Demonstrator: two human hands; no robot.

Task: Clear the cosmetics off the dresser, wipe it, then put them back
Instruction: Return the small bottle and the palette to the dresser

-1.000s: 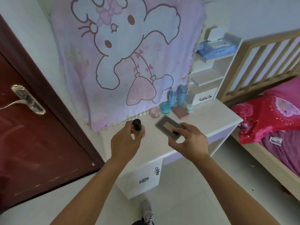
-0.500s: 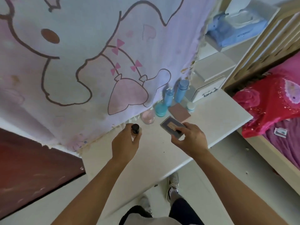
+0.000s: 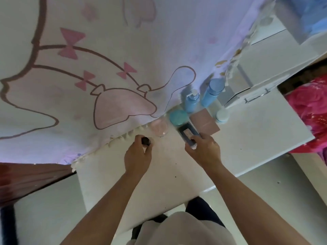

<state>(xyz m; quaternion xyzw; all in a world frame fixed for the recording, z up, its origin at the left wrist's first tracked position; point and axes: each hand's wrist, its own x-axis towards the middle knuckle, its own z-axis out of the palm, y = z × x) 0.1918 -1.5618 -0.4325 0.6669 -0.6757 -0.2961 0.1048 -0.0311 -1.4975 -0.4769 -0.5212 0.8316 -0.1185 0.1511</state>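
Left hand grips a dark-capped bottle upright near the rear of the tabletop. Right hand pinches the near end of a grey palette. The palette's long axis points away, toward the teal jar just beyond.

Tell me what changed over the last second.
Both hands moved toward the back of the dresser: the left hand with its dark-capped bottle now beside the pink jar, the right hand with the grey compact beside the teal jar. Both grips unchanged; both jars stayed put.
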